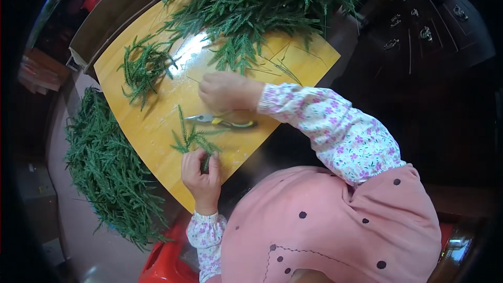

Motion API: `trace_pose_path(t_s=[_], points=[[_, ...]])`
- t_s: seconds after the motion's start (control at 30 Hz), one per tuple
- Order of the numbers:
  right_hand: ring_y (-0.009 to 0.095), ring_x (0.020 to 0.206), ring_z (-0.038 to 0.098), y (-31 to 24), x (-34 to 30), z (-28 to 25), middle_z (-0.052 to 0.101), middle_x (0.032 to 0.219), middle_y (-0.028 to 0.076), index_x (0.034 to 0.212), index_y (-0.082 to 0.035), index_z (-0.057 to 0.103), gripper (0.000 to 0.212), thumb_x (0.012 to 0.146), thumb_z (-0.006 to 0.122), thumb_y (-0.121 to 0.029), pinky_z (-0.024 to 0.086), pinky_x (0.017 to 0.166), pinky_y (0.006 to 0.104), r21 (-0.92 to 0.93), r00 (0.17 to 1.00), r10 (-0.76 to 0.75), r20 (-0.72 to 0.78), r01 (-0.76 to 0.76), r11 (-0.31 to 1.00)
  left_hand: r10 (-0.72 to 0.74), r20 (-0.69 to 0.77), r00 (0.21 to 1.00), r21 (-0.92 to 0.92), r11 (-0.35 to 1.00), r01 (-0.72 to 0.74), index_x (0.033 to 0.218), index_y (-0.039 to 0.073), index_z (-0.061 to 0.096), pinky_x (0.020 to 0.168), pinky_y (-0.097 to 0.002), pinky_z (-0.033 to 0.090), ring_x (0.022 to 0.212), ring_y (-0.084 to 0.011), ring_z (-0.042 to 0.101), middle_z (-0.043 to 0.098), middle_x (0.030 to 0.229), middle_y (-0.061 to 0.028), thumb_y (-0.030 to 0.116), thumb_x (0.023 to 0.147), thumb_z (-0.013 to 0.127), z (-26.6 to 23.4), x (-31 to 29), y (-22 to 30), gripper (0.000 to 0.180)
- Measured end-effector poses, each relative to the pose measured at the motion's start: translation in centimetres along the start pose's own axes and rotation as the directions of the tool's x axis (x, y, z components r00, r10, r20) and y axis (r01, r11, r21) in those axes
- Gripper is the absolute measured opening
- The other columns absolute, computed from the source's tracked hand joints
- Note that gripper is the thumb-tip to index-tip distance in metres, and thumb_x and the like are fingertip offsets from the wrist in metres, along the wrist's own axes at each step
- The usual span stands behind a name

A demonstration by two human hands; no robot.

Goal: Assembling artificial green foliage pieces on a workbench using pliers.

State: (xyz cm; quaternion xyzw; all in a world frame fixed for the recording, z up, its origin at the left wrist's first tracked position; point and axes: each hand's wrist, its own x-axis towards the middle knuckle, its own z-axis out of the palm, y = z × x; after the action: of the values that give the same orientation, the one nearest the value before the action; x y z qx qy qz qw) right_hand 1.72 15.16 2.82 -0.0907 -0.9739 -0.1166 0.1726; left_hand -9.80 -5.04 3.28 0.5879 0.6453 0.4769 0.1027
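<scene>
Pink dotted clothing (330,215) sits nearest my head view, right of the left hand (201,177). I have that hand closed in a pinch on one green sprig (191,139). My right hand (225,91) is curled; I can't tell whether it grips the thin stem (193,79) at its fingertips. Between the hands, one pair of pliers (217,121) lies on one bench (157,131). I count one small bunch (144,73) left of the right hand, one large heap (251,8) beyond it and one pile (107,162) left of the left hand; loose stems (287,71) right of the right hand overlap too much to count. I judge the step in hand as working the sprig; the next move calls for a steady left pinch.
</scene>
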Motion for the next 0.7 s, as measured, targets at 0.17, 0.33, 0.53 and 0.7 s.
trace_pose_path(t_s=[0.17, 0.33, 0.53, 0.7], points=[[0.020, 0.084, 0.056, 1.1, -3.6, -1.7, 0.053, 0.083, 0.005, 0.084, -0.004, 0.057, 0.016, 0.072, 0.055, -0.014, 0.048, 0.077, 0.0315, -0.037, 0.991, -0.093, -0.091, 0.090, 0.995, -0.019, 0.020, 1.000, 0.015, 1.000, 0.019, 0.084, -0.001, 0.056, 0.062, -0.0313, 0.041, 0.067, -0.0240, 0.050, 0.051, 0.073, -0.0109, 0.007, 0.079, 0.068, -0.3, -0.3, -0.7, 0.015], [0.019, 0.087, 0.056, 1.1, -5.6, -3.1, 0.054, 0.087, 0.005, 0.091, -0.004, 0.057, 0.019, 0.074, 0.054, -0.013, 0.046, 0.080, 0.0315, -0.192, 0.976, -0.149, -0.160, 0.118, 0.974, 0.020, 0.003, 1.000, 0.013, 1.000, -0.020, 0.084, -0.002, 0.056, 0.062, -0.0292, 0.041, 0.067, -0.0213, 0.050, 0.051, 0.073, -0.0100, 0.007, 0.080, 0.068, -0.2, 0.1, -1.4, 0.015], [0.023, 0.098, 0.056, -0.7, -5.2, -5.3, 0.059, 0.101, 0.009, 0.100, -0.004, 0.059, 0.027, 0.075, 0.055, -0.013, 0.045, 0.083, 0.0334, -0.039, 0.934, 0.315, 0.170, -0.313, 0.949, -0.023, 0.004, 1.000, -0.002, 1.000, 0.023, 0.084, 0.001, 0.056, 0.061, -0.0354, 0.041, 0.068, -0.0280, 0.051, 0.052, 0.072, -0.0120, 0.007, 0.077, 0.068, 0.2, 0.4, -1.5, 0.015], [0.026, 0.102, 0.056, 1.1, -5.8, -1.6, 0.061, 0.105, 0.010, 0.101, -0.003, 0.059, 0.026, 0.077, 0.054, -0.012, 0.045, 0.084, 0.0351, 0.034, 0.889, 0.456, 0.053, -0.458, 0.889, -0.042, 0.003, 0.999, 0.003, 0.999, 0.042, 0.083, 0.001, 0.056, 0.061, -0.0355, 0.041, 0.068, -0.0284, 0.051, 0.052, 0.072, -0.0123, 0.007, 0.077, 0.069, 0.1, 0.1, -1.4, 0.015]])
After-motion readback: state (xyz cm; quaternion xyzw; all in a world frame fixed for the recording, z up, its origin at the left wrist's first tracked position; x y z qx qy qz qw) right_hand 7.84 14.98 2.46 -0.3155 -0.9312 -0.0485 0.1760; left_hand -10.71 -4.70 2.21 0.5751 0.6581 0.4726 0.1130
